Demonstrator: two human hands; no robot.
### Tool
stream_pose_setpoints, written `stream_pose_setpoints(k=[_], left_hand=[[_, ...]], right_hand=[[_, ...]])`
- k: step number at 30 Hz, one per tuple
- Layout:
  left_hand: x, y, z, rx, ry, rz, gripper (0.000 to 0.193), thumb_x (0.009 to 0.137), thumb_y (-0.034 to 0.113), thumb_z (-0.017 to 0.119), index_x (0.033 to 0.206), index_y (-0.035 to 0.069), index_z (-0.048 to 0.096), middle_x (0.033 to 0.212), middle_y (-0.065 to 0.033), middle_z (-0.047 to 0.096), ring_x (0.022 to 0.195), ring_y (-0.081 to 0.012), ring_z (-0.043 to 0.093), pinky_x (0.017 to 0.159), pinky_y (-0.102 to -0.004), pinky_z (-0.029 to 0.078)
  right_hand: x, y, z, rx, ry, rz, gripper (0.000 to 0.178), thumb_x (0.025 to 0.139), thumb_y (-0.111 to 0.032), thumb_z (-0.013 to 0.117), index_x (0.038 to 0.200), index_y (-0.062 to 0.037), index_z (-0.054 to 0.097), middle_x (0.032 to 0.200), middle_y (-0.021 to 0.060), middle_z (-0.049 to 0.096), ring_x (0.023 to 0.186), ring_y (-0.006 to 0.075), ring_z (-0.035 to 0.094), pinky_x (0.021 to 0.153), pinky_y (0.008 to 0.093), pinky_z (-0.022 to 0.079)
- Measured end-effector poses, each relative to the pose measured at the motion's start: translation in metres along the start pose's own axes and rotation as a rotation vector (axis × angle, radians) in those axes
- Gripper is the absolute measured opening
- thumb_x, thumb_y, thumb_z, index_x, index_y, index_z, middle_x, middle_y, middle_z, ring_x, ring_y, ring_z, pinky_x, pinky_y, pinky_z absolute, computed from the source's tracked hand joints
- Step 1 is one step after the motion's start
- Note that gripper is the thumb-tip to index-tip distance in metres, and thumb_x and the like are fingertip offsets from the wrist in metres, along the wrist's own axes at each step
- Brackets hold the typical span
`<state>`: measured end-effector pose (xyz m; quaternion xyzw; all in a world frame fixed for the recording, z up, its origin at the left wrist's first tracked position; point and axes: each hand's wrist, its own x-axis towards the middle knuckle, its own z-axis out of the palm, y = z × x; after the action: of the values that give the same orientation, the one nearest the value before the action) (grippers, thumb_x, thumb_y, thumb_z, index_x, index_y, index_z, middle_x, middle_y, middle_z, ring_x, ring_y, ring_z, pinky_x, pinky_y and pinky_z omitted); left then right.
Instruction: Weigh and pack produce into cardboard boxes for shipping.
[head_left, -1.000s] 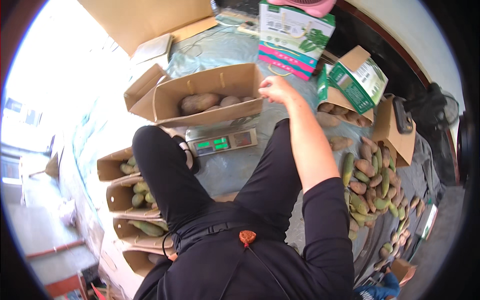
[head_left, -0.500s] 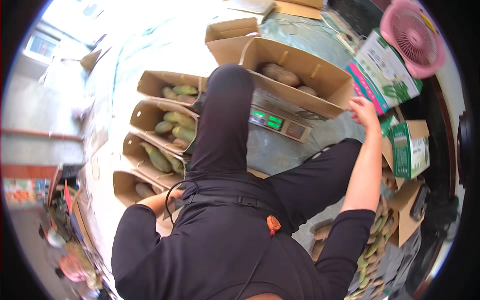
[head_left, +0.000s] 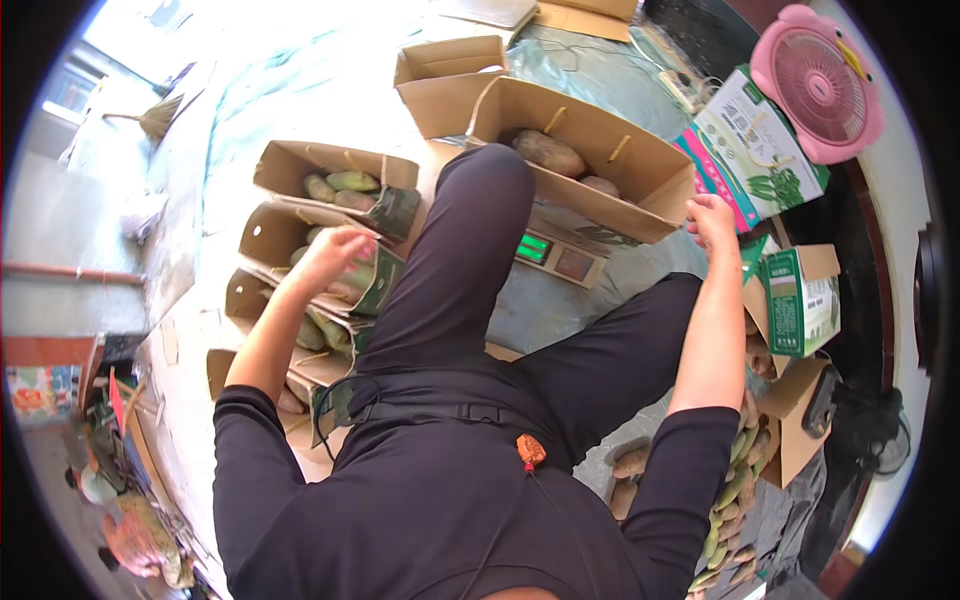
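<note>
My right hand (head_left: 712, 222) has its fingers curled at the right corner of a large open cardboard box (head_left: 575, 192), which holds big brown tubers (head_left: 548, 153). This box sits over a scale (head_left: 560, 259) with a lit green display. My left hand (head_left: 335, 255) is above a row of smaller open cartons on the left, fingers loosely bent and apart, with nothing seen in them. Beneath it, one carton (head_left: 262, 238) holds long greenish vegetables, partly hidden by the hand. Behind that stands another carton (head_left: 280, 168) with greenish and brown pieces (head_left: 352, 181).
A pink fan (head_left: 818, 85) stands at the far right beside a printed carton (head_left: 762, 150). Nearer is a green-and-white box (head_left: 803, 300). Loose greenish and brown vegetables (head_left: 735, 500) lie at the lower right. My raised knee (head_left: 490, 190) comes between the cartons and the scale.
My left hand has come up from beside my hip and moved forward over the left cartons. My right hand stays at the large box's corner. The view has shifted slightly.
</note>
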<state>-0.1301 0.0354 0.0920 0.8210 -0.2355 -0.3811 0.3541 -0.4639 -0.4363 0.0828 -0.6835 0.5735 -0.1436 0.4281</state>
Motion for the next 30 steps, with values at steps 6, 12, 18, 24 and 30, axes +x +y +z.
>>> stream_pose_setpoints(k=[6,12,18,24,30], left_hand=[[0.097,0.108,0.022,0.064,0.082,0.140,0.039,0.093,0.034,0.051,0.120,0.007,0.057,0.110,-0.0063,0.063,0.098,-0.0156,0.059,0.074,-0.0315,0.050],[0.177,0.164,0.065,0.143,0.067,0.119,0.048,0.089,0.044,0.054,0.119,0.006,0.054,0.099,-0.0058,0.060,0.095,-0.0175,0.058,0.072,-0.0367,0.052],[0.239,0.161,0.072,0.530,0.129,0.017,0.042,0.086,0.031,0.056,0.106,-0.005,0.056,0.095,-0.0212,0.064,0.077,-0.0322,0.067,0.052,-0.0444,0.058],[0.269,0.173,0.071,0.727,-0.059,-0.134,0.056,0.088,0.038,0.054,0.119,-0.008,0.044,0.095,-0.0224,0.064,0.062,-0.0312,0.067,0.050,-0.0453,0.055],[0.288,0.140,0.062,0.697,0.081,-0.090,0.074,0.085,0.047,0.055,0.125,-0.010,0.031,0.101,-0.0289,0.059,0.079,-0.0396,0.064,0.052,-0.0475,0.054]], right_hand=[[0.007,0.003,0.003,-0.003,0.052,0.037,0.035,0.076,-0.019,0.066,0.106,-0.0024,0.060,0.078,0.0079,0.065,0.054,0.0132,0.059,0.043,0.0289,0.042],[0.016,0.008,-0.002,-0.066,-0.009,0.091,0.028,0.075,-0.021,0.066,0.095,-0.0021,0.065,0.070,0.0069,0.065,0.050,0.0150,0.058,0.044,0.0310,0.044],[0.041,0.009,0.022,-0.380,-0.042,0.140,0.037,0.074,-0.028,0.067,0.104,-0.0055,0.066,0.107,0.0138,0.065,0.101,0.0265,0.062,0.083,0.0371,0.049],[0.008,-0.028,0.005,-0.467,0.007,0.233,0.036,0.077,-0.032,0.066,0.105,-0.0101,0.067,0.111,0.0104,0.065,0.106,0.0259,0.061,0.085,0.0378,0.049],[0.012,-0.020,0.012,-0.416,-0.012,0.182,0.029,0.078,-0.032,0.064,0.100,-0.0130,0.070,0.107,0.0110,0.066,0.104,0.0273,0.062,0.084,0.0373,0.049]])
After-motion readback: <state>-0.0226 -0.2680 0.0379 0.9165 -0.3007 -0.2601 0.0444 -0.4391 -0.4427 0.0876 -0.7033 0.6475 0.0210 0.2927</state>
